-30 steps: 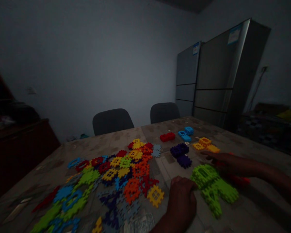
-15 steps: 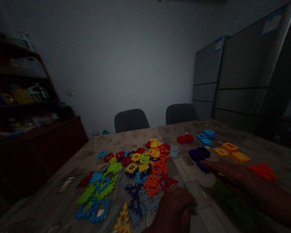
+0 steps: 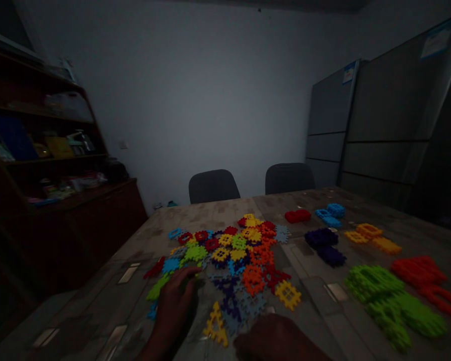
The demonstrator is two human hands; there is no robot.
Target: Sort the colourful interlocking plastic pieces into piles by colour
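Green plastic tile [image 3: 158, 290] lies just beside the left grip [image 3: 175, 306], curled narrow and apparently empty in the dimness; the right grip [image 3: 274, 338], near a yellow tile [image 3: 215, 326], cannot be read.

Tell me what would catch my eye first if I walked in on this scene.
Your eye would likely go first to the bright heap of multicoloured plastic waffle-grid pieces in the middle of the mottled table, with a person's left hand at its near edge. To the right lie colour-sorted piles, boldest the lime-green plastic pieces and red plastic pieces. Two tall grey cabinets loom behind.
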